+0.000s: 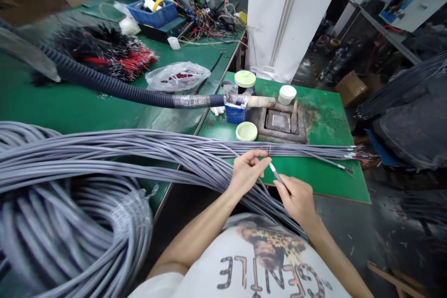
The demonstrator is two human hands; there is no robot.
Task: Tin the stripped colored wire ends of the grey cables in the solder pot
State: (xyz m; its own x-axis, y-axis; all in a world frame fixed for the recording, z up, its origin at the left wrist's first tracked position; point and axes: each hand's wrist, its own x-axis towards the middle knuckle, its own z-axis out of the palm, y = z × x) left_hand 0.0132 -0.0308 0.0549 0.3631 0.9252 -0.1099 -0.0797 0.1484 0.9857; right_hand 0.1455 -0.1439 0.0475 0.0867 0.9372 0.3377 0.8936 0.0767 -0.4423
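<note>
My left hand (247, 172) is closed in a pinch on the thin coloured wires at the stripped end of a grey cable (274, 173). My right hand (296, 197) grips that same cable just behind the stripped end, fingers wrapped round it. Both hands are above the front edge of a small green table (328, 181). A large bundle of grey cables (139, 153) runs from the coil at my left across the table, its stripped ends (356, 154) fanning out at the right edge.
A metal solder pot (281, 123) is set into the small table, with a blue tub (234, 112), a lidded jar (245, 80), a white cap (287, 94) and a pale green lid (246, 131) around it. A dark corrugated hose (115, 87) crosses the large green bench (70, 107).
</note>
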